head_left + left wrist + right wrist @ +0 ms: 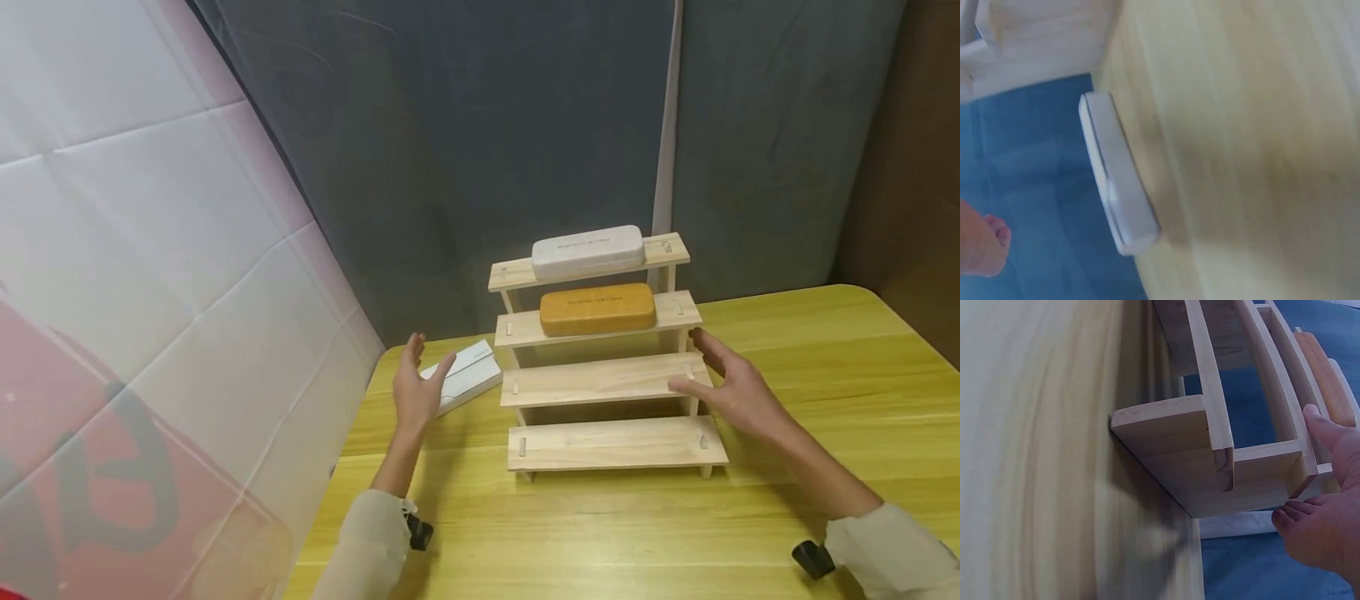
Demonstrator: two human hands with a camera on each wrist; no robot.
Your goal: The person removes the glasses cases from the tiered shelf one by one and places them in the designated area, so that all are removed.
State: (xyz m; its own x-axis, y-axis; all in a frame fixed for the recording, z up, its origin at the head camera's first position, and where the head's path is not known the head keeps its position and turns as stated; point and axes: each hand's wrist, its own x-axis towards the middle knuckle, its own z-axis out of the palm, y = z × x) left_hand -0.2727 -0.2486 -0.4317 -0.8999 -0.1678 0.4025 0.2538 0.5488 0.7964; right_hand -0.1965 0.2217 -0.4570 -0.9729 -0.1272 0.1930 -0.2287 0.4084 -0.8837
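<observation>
A pale wooden rack (pixel 607 446) with stepped shelves stands on the table. On its top shelf lies a white oblong case (pixel 588 252), and an orange case (pixel 597 309) lies on the shelf below. My right hand (pixel 738 392) is at the rack's right end, thumb overlapping the second-lowest shelf and fingers beside the upright. The right wrist view shows the thumb (pixel 1322 425) spread away from the fingers (pixel 1294 512), which are close to a shelf end. My left hand (pixel 417 392) hovers left of the rack, holding nothing, partly covering a white flap-top box (pixel 472 379).
The rack and white box stand on a yellow wood-grain table (pixel 600 533). A dark grey cloth (pixel 465 150) hangs behind it, and a white printed sheet (pixel 187 250) slants along the left side. Black wrist devices (pixel 813 558) sit at both cuffs.
</observation>
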